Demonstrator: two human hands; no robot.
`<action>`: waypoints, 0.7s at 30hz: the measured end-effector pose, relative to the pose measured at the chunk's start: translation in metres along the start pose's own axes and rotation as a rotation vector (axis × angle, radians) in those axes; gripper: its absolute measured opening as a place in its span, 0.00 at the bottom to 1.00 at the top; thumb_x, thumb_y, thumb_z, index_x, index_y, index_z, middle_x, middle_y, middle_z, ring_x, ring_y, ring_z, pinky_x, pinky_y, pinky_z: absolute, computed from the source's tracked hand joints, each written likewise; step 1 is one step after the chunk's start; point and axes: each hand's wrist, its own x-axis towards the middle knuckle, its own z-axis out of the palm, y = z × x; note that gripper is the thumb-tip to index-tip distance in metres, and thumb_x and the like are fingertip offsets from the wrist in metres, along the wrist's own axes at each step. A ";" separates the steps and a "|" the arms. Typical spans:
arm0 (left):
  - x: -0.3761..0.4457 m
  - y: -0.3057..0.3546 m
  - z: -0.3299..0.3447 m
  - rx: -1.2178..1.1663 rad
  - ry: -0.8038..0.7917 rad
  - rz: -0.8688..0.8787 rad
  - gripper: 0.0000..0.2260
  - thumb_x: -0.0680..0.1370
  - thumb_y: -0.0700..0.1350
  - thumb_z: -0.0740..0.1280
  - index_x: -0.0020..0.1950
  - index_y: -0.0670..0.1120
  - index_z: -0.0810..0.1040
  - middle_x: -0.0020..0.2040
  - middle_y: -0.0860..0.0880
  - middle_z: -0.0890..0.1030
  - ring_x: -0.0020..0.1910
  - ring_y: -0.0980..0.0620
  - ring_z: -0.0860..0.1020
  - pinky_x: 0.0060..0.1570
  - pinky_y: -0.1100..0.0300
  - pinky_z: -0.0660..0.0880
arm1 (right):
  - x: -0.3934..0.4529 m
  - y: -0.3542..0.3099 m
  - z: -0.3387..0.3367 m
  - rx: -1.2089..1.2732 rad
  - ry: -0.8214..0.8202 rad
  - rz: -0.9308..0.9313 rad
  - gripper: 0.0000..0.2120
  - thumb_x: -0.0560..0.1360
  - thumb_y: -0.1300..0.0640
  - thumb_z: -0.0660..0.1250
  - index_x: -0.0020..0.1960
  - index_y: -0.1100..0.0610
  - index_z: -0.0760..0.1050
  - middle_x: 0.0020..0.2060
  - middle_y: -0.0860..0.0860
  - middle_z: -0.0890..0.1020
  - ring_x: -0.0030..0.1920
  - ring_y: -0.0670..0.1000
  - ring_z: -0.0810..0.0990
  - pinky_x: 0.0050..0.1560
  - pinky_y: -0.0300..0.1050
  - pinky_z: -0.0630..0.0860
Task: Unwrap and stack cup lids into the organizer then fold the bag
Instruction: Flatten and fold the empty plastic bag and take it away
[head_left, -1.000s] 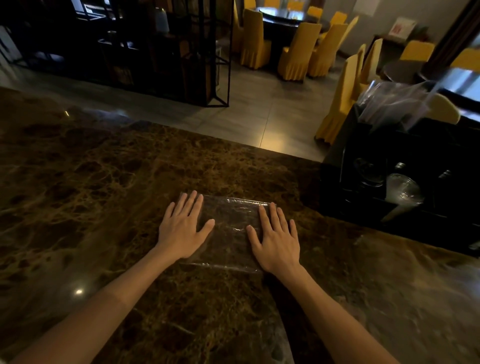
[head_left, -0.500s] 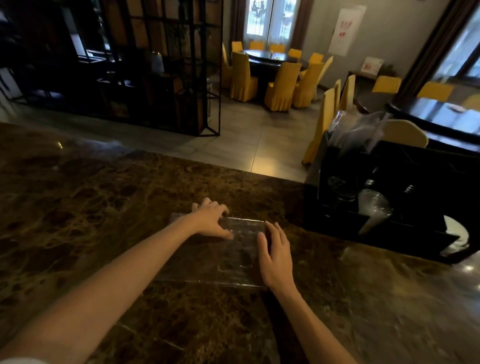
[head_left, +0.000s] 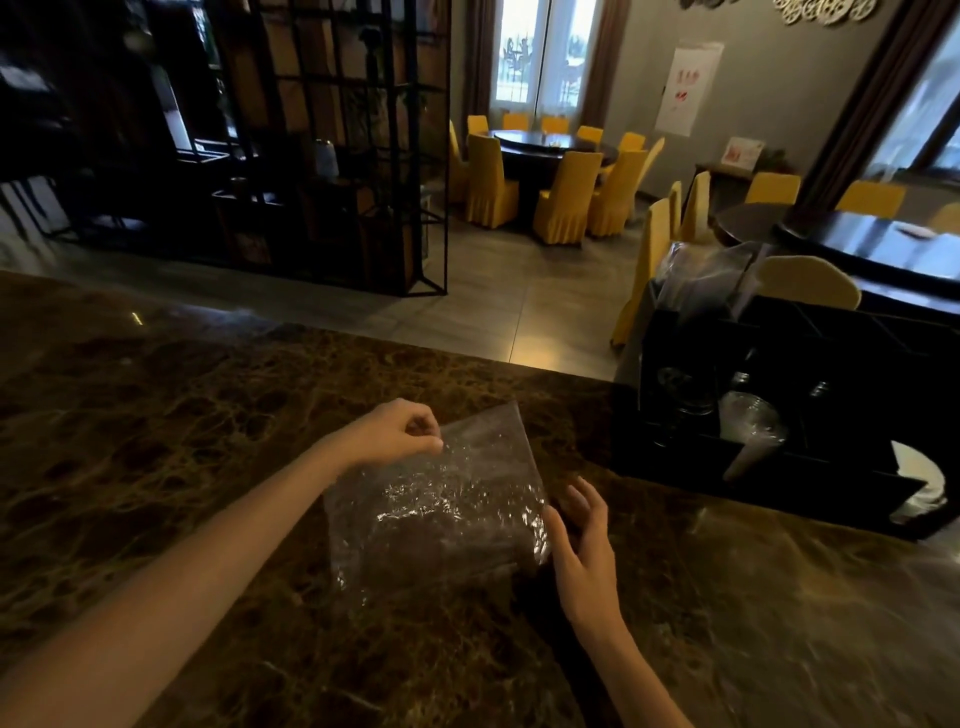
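A dark brown marble countertop with gold veining (head_left: 156, 467) fills the lower frame. At the right edge sits a black compartmented organizer (head_left: 779, 467), with clear plastic cup lids (head_left: 748, 421) stacked in one front compartment. At lower centre a crinkled transparent plastic bag (head_left: 441, 499) is partly lifted off the counter. The left hand (head_left: 395, 434) pinches the bag's upper left edge between thumb and fingertips. The right hand (head_left: 584, 540), fingers relaxed and spread, touches the bag's right edge.
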 end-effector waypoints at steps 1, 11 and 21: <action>-0.006 -0.001 -0.003 -0.059 0.046 -0.004 0.05 0.78 0.50 0.72 0.51 0.50 0.82 0.49 0.50 0.84 0.50 0.51 0.82 0.52 0.55 0.78 | -0.001 -0.001 0.000 0.089 0.005 0.037 0.36 0.77 0.38 0.67 0.80 0.44 0.57 0.75 0.48 0.71 0.72 0.48 0.73 0.71 0.55 0.74; -0.039 -0.015 0.009 -0.661 0.311 -0.100 0.06 0.80 0.44 0.70 0.56 0.47 0.79 0.48 0.51 0.88 0.48 0.49 0.86 0.43 0.57 0.82 | -0.004 -0.032 0.021 0.345 -0.248 0.076 0.54 0.72 0.40 0.77 0.80 0.34 0.39 0.54 0.51 0.88 0.57 0.53 0.86 0.64 0.59 0.78; -0.067 -0.016 0.022 -0.554 0.206 -0.087 0.28 0.76 0.42 0.75 0.71 0.61 0.72 0.60 0.50 0.82 0.54 0.56 0.84 0.52 0.61 0.80 | 0.011 -0.038 0.003 0.156 -0.128 -0.146 0.26 0.80 0.55 0.69 0.74 0.38 0.69 0.47 0.52 0.88 0.49 0.53 0.87 0.51 0.47 0.84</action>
